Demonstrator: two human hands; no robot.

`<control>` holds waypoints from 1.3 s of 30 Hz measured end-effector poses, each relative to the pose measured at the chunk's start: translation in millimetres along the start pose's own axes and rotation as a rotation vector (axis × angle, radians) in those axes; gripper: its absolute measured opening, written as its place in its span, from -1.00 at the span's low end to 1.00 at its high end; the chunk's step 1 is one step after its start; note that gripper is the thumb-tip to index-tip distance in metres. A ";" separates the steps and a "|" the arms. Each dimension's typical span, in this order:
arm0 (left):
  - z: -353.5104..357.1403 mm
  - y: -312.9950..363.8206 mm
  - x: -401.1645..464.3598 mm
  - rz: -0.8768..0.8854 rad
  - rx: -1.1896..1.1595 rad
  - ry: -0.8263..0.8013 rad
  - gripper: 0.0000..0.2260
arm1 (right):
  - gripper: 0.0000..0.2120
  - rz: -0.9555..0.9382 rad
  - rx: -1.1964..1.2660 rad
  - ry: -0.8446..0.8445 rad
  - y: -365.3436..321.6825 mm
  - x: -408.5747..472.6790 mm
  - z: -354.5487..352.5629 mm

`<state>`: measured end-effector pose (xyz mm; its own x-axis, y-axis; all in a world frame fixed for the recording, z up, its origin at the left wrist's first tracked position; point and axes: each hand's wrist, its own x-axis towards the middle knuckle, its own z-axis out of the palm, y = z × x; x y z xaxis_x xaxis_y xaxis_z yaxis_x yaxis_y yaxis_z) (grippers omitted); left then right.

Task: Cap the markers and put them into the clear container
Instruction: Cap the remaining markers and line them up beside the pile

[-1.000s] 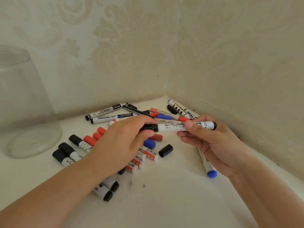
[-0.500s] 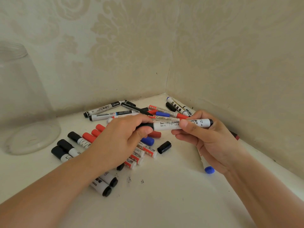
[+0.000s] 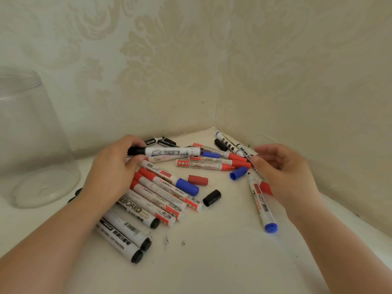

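Observation:
My left hand (image 3: 110, 168) grips a white marker with a black cap (image 3: 167, 151) by its capped end, held level above the pile. My right hand (image 3: 284, 170) hovers to the right with its fingers apart and nothing in it. Several red, blue and black markers (image 3: 161, 194) lie scattered on the white surface. Loose caps lie among them: a black one (image 3: 212, 197), a dark red one (image 3: 198, 179) and a blue one (image 3: 238, 173). An uncapped marker with a blue end (image 3: 262, 205) lies beside my right hand. The clear container (image 3: 27, 141) stands at the far left.
Two patterned walls meet in a corner (image 3: 217, 115) right behind the pile. More markers (image 3: 229, 145) lie along the right wall. Small dark specks (image 3: 166, 240) dot the white surface in front.
My right hand has let go of the black-capped marker and drawn off to the right. My left hand now holds the marker alone and has shifted left.

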<state>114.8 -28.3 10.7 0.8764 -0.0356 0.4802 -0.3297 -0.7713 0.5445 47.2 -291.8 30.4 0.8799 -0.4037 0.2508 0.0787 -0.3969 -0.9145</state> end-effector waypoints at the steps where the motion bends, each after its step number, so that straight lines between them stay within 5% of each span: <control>1: 2.3 -3.8 1.2 -0.003 0.042 -0.025 -0.82 | -0.82 -0.010 -0.050 0.020 1.7 0.8 -0.5; 11: 7.8 -1.8 1.1 0.165 0.285 -0.088 -0.78 | -0.92 -0.044 -0.544 -0.162 3.2 -1.2 -8.0; 16: 14.7 1.7 1.0 0.259 0.276 -0.250 -0.72 | -0.62 0.104 -0.815 -0.340 -0.8 -7.5 -2.1; 21: 16.0 -1.8 3.5 0.235 0.262 -0.322 -0.68 | -0.65 0.114 -0.688 -0.308 -3.4 -9.8 0.0; 27: 25.0 57.2 -0.9 0.458 0.176 -0.275 -0.70 | -0.65 0.066 -0.648 -0.193 -4.4 -6.6 -3.1; 31: 63.0 98.0 5.2 0.580 0.258 -0.406 -0.70 | -0.67 0.048 -0.703 -0.203 -1.6 -7.1 -3.6; 39: 99.7 126.9 17.6 0.602 0.534 -0.424 -0.73 | -0.70 0.066 -0.683 -0.139 7.6 -2.7 -7.1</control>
<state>123.4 -190.2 19.6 0.6990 -0.6774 0.2291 -0.6598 -0.7345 -0.1588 42.2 -299.6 25.0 0.9279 -0.3539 0.1170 -0.2494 -0.8227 -0.5109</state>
